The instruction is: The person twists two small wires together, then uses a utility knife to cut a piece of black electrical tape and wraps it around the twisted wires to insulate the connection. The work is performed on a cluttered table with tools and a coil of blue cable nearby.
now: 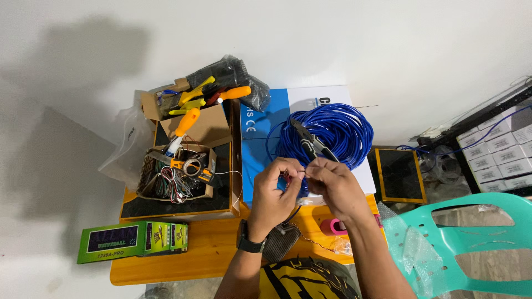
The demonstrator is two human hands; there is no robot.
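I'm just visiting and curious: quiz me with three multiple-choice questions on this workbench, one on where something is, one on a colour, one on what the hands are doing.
1. Where does the green box lie?
A. on the table's left front corner
B. on the chair
C. atop the cable coil

2. What colour is the cable coil?
A. red
B. blue
C. yellow

3. How are the left hand and right hand placed?
A. far apart
B. flat on the table
C. close together, pinching thin wire

Answers:
1 A, it sits at the wooden table's left front edge.
2 B, the loops are plainly blue.
3 C, the fingertips nearly meet over the wire, with pliers in the right hand.
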